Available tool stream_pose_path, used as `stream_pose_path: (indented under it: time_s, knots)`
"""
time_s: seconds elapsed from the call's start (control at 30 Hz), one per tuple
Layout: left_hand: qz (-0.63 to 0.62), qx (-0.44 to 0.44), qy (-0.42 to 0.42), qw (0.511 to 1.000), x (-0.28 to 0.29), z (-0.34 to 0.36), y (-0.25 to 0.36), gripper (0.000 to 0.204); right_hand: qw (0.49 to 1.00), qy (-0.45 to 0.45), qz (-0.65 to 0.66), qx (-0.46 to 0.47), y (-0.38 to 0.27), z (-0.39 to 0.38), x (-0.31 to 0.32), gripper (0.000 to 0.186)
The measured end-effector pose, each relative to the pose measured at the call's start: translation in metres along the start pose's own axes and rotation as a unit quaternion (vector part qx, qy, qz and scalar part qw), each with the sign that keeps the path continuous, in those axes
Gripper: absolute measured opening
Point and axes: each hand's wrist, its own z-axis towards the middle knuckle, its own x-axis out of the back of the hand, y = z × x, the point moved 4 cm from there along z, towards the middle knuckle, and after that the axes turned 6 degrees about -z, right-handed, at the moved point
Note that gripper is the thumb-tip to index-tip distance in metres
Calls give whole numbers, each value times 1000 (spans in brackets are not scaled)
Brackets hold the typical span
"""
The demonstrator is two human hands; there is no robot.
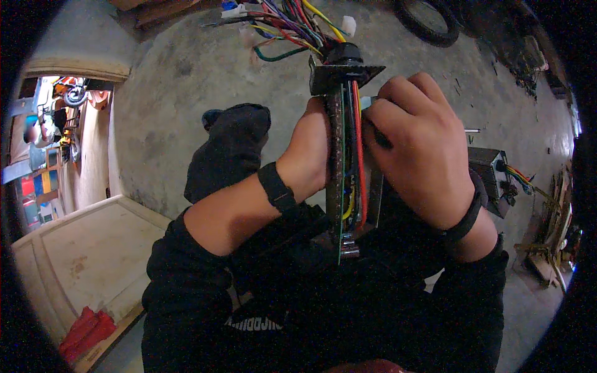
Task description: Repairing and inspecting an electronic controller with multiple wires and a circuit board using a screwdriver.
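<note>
My left hand (pixel 309 146) grips an opened controller circuit board (pixel 339 168) from its left side, its fingers mostly hidden behind it. The board stands on edge in front of me. Red, yellow and dark wires run along its right face. A black end plate (pixel 333 78) sits at its far end, and a bundle of coloured wires (pixel 292 28) with white connectors comes out there. At the board's right side, my right hand (pixel 416 146) is closed with fingers curled. Something dark shows in it, and a small pale bit sits by its fingertips; I cannot make out what it is.
Another finned metal controller box (pixel 488 177) with coloured wires lies on the floor to the right. A black tyre (pixel 429 22) lies at the far right. Scrap wood (pixel 550 242) is along the right edge. At left, a wooden panel (pixel 81 248) bears a red cloth (pixel 88 332).
</note>
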Motion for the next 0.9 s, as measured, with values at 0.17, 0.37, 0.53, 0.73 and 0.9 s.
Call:
stream_pose_path:
  time_s: [0.17,0.37,0.53,0.73,0.9]
  knots:
    - [42,-8,9,999,5,0,2,38,1000,-7,10,-1,4,-1,-2,12]
    - [10,12,2,1000,3,-4,2,38,999,15,40,-9,3,-1,-2,16]
    - [-6,12,-18,1000,1,-2,0,38,998,32,61,-9,4,-2,-3,20]
    - [-10,18,-16,1000,4,1,-2,40,997,27,74,-3,5,-2,-5,22]
    - [-3,15,6,1000,2,-3,1,42,995,37,92,13,4,-1,-6,20]
